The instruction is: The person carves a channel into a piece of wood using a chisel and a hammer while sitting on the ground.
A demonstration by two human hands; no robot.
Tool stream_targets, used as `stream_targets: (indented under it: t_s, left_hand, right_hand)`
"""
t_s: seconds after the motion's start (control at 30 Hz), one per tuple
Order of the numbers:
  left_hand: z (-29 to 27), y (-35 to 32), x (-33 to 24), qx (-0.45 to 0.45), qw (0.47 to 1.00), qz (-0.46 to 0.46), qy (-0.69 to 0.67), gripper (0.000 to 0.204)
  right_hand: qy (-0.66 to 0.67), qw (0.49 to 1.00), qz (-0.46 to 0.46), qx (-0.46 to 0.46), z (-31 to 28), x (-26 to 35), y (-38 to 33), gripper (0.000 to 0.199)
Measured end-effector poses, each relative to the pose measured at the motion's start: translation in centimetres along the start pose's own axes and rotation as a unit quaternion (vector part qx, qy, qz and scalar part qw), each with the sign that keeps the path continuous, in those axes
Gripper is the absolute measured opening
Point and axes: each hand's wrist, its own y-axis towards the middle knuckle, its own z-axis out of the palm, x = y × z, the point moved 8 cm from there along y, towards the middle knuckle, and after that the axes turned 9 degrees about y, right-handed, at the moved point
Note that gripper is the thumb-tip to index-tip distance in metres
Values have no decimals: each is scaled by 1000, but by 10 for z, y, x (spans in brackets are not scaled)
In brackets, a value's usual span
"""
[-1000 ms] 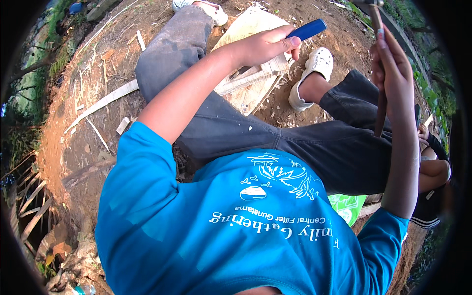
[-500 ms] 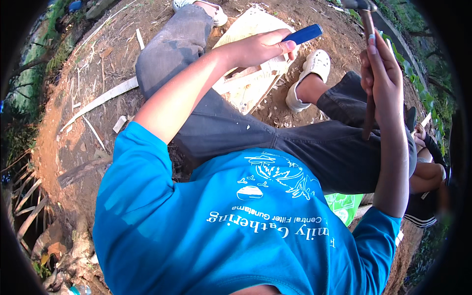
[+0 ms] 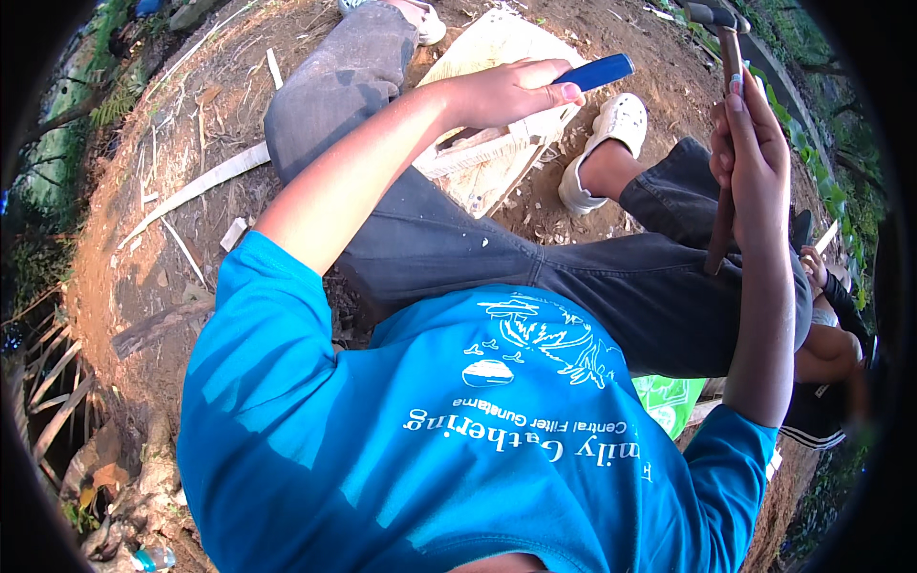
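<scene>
From above, the person in the blue shirt (image 3: 458, 449) sits on bare dirt ground (image 3: 143, 239), legs in dark trousers stretched toward the top of the frame. The left hand (image 3: 506, 93), upper centre, is closed around a tool with a blue handle (image 3: 597, 72); the handle sticks out to the right past the thumb, and whatever blade or tip it has is hidden under the fist, so I cannot say what kind of tool it is. Right beneath that hand lies a pale wooden board (image 3: 492, 158), propped between the legs, with chips scattered around it. At the upper right the right hand (image 3: 750, 158) is wrapped around the dark wooden shaft of a hammer (image 3: 723, 143), raised, its metal head near the top edge of the frame. A white shoe (image 3: 611, 134) sits just right of the board. A long pale wood strip (image 3: 205, 186) lies on the dirt at the left.
</scene>
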Motion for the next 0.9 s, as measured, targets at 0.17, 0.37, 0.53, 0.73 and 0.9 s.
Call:
stream_targets:
  t_s: [0.17, 0.37, 0.53, 0.73, 0.9]
  left_hand:
    - [1, 4, 3, 17, 1000, -16, -5, 49]
    - [-4, 6, 2, -32, 999, 8, -37, 48]
    - [-55, -51, -48, -139, 964, 150, -168, 24]
    - [-104, -130, -27, -314, 830, 213, -409, 23]
    - [-95, -161, -25, -437, 796, 151, -391, 25]
  right_hand:
    - [-88, 990, 96, 61, 17, -18, -10, 49]
    - [-52, 997, 55, 33, 9, 2, 0, 50]
    - [-62, 996, 30, 62, 16, 9, -5, 52]
    - [-78, 993, 31, 82, 25, 20, -15, 51]
    - [-19, 996, 65, 56, 21, 2, -23, 50]
